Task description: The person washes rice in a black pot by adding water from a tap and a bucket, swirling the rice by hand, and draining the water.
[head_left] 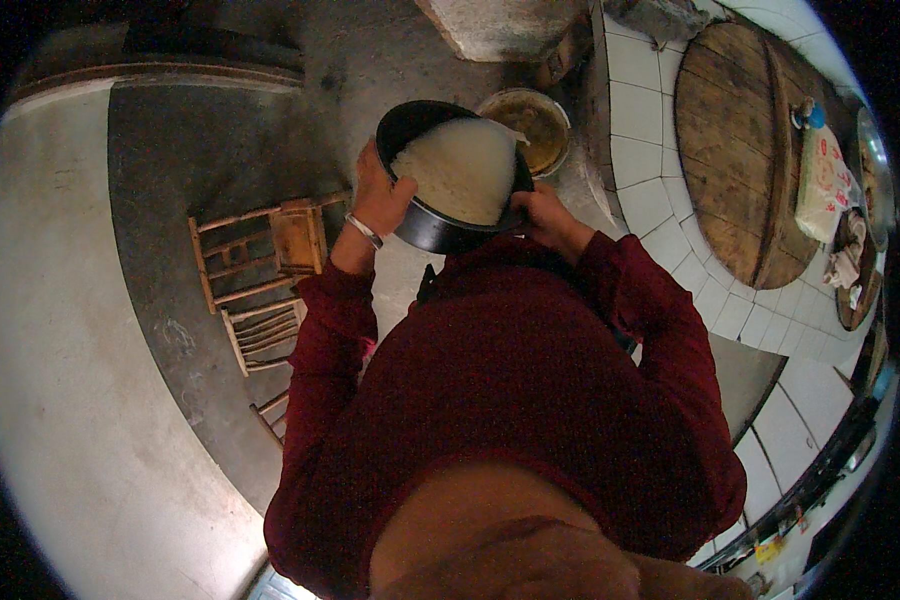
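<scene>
Both of my hands hold a dark round pot (432,232) in front of my body. Inside it lie pale rice grains (445,190) under cloudy whitish water, which reaches the rim on the right. The pot looks tilted toward a bucket (567,128) of murky yellow-brown liquid just beyond it. My left hand (382,197), with a silver bangle at the wrist, grips the pot's left side, thumb over the rim. On the right side, my right hand (548,215) is closed around the edge; its fingertips are partly hidden.
Small wooden chairs (260,250) stand on the grey floor to my left, beside a pale wall (60,300). At right runs a white-tiled counter (638,165) with a large round wooden lid (725,150) and a white plastic bag (822,190). A pale block (505,25) stands at the far side.
</scene>
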Demonstrator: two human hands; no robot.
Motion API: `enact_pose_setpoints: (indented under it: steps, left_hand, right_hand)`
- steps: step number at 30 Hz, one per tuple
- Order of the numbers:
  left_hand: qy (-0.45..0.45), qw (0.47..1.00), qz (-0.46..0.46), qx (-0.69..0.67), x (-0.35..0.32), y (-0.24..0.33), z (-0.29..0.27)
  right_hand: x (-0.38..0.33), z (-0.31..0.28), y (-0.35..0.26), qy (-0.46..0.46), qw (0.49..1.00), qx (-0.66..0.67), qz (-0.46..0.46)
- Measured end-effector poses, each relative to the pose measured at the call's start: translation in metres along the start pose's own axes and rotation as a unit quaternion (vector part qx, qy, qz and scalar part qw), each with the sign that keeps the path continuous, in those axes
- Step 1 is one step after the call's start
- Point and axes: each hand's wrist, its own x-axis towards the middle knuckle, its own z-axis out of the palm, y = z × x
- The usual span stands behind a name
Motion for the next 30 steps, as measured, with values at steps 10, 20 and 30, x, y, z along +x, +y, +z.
enact_pose_setpoints:
  steps: [10,20,30]
  left_hand:
    - [-0.033,0.999,0.035,0.011,0.011,-0.006,-0.002]
    - [-0.026,0.998,0.032,0.056,0.013,0.003,-0.004]
    - [0.037,0.992,0.077,0.093,0.013,-0.001,0.002]
  right_hand:
    - [-0.014,0.015,-0.032,0.045,0.977,0.165,0.129]
    - [-0.019,0.022,-0.036,0.041,0.970,0.205,0.126]
    - [-0.023,0.023,-0.032,0.005,0.984,0.154,0.089]
